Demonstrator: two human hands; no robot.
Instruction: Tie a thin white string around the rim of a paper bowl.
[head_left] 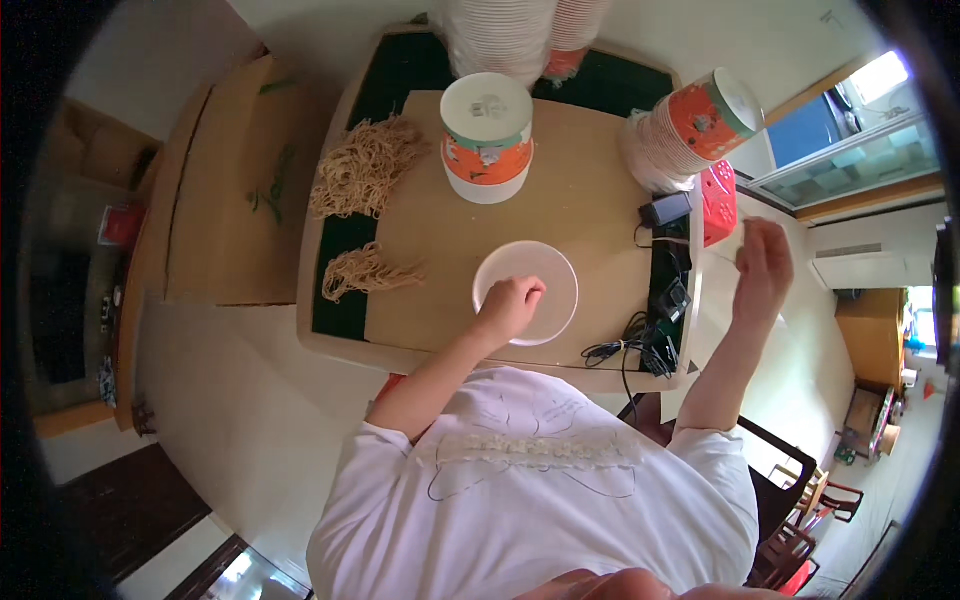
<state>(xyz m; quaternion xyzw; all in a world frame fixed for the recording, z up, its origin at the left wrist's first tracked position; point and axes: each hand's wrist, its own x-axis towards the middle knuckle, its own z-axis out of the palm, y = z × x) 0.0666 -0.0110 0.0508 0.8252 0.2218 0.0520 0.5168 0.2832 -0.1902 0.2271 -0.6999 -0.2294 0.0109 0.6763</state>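
A round white tub stands at the near middle of the table, its open side up. My left hand is over it with the fingers curled closed; whether anything is inside them is hidden. Off the table's right edge, my right hand is raised with its fingers drawn together, and what they hold, if anything, is too small to make out. Beyond the tub stands an upturned white paper bucket with an orange and green band. To the left lie a large heap of tan tangled strands and a smaller bundle of tan strands.
Wrapped stacks of white tubs stand at the back edge. Another wrapped stack leans at the back right. Black cables and a dark adapter lie along the right side, near a red basket. A cardboard box is at left.
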